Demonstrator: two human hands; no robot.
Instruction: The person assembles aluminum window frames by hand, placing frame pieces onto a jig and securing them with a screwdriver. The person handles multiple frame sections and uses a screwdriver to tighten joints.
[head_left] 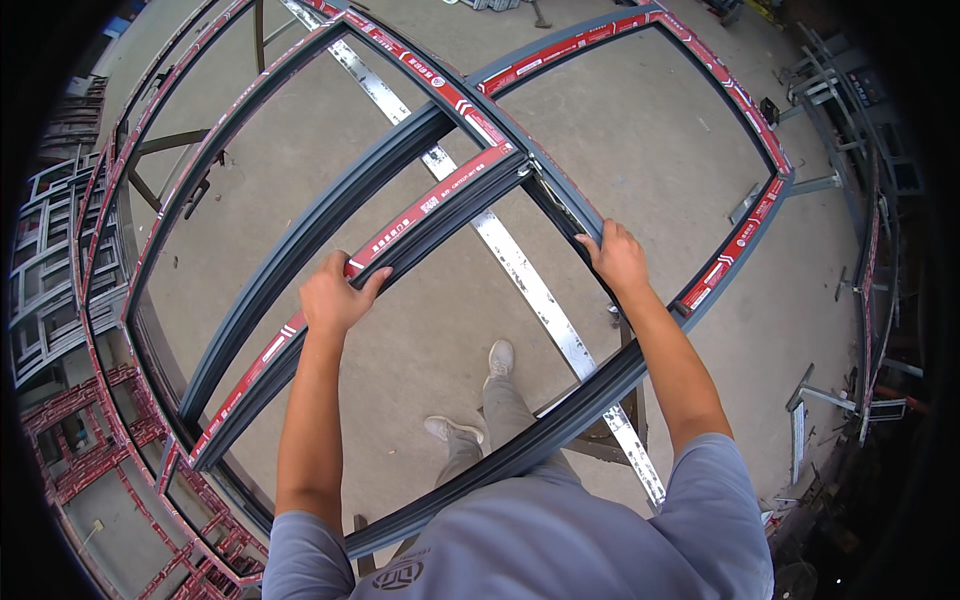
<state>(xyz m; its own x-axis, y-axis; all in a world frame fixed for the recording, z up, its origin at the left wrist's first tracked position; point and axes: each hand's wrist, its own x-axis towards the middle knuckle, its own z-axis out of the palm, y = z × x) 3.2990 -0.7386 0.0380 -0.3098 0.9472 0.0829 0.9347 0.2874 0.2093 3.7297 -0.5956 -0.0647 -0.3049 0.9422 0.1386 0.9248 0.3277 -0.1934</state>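
Observation:
A large dark-grey window frame (385, 195) with red printed protective tape lies raised above the floor before me. My left hand (334, 292) is closed round a loose-looking red-taped rail (440, 208) that crosses one opening; its thumb lies over the near edge. The rail's far end meets a long dividing bar (510, 125) of the frame, where a small metal fitting (527, 168) shows. My right hand (617, 258) grips that same dividing bar farther along, thumb on its inner side and fingers over the outer side.
Beneath the frame runs a worn silvery support bar (535, 290). More red-taped frames (80, 470) and a stack of grey frames (50, 250) stand at the left. Metal stands (825, 85) and a T-shaped metal piece (803, 395) are at the right. My shoes (500, 358) are on the concrete floor below.

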